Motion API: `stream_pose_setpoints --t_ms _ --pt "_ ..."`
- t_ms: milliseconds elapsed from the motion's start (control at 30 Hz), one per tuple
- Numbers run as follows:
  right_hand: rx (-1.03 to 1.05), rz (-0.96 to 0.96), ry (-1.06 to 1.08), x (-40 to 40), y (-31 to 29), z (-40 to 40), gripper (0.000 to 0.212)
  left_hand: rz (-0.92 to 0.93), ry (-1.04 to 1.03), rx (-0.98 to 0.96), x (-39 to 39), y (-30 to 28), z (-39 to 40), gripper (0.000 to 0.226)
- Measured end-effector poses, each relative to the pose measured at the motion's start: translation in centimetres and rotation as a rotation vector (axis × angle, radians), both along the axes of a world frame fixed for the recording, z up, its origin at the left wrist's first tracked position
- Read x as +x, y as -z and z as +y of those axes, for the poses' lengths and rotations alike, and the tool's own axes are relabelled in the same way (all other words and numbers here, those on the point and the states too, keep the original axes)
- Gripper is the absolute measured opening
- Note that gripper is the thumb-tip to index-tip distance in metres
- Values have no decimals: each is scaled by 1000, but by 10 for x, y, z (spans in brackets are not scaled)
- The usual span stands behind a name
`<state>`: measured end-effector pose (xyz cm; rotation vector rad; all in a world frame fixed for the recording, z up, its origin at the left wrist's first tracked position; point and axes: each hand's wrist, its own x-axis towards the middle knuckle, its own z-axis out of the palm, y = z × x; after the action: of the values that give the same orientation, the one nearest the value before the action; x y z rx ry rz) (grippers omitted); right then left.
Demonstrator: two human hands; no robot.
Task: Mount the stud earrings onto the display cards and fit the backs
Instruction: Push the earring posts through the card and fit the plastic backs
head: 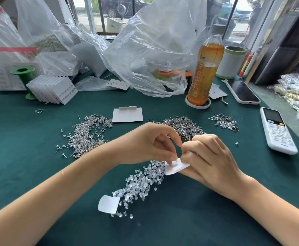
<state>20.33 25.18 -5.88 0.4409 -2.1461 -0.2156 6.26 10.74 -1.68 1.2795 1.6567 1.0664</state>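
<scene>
Stud earrings (90, 132) lie in loose heaps on the green table (21, 166), one heap at ten o'clock from the hands, a second heap (184, 126) at twelve o'clock and a small third heap (225, 121) at two o'clock. The right hand (207, 160) holds one display card (176, 167) from below, fingers curled round it, and the left hand (150, 144) pinches at a thin post that stands up from this card. The clear backs (141, 181) are piled just below the hands, at six o'clock.

I judge the task is far from finished: a stack of filled cards (53, 89) leans at ten o'clock far back, but very many studs remain, and a blank card (127, 115) waits at twelve o'clock.

How many studs this card already carries is hidden by the fingers. Whether the left fingertips hold a back is too small to tell.
</scene>
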Motion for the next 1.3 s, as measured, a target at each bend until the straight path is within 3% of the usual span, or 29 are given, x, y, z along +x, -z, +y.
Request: stream_pose_setpoints --t_ms 800,933,1067,1200,1300 --pt "14 -3 5 1 3 2 23 26 -50 53 8 8 1 18" --pt "27 2 30 1 2 2 41 58 -26 47 9 8 3 15" --pt "45 21 48 1 2 0 43 71 -3 33 7 8 4 15" --pt "80 46 52 2 3 0 39 51 37 3 6 7 5 16" --pt "115 78 60 2 3 1 22 12 56 -15 4 7 6 17"
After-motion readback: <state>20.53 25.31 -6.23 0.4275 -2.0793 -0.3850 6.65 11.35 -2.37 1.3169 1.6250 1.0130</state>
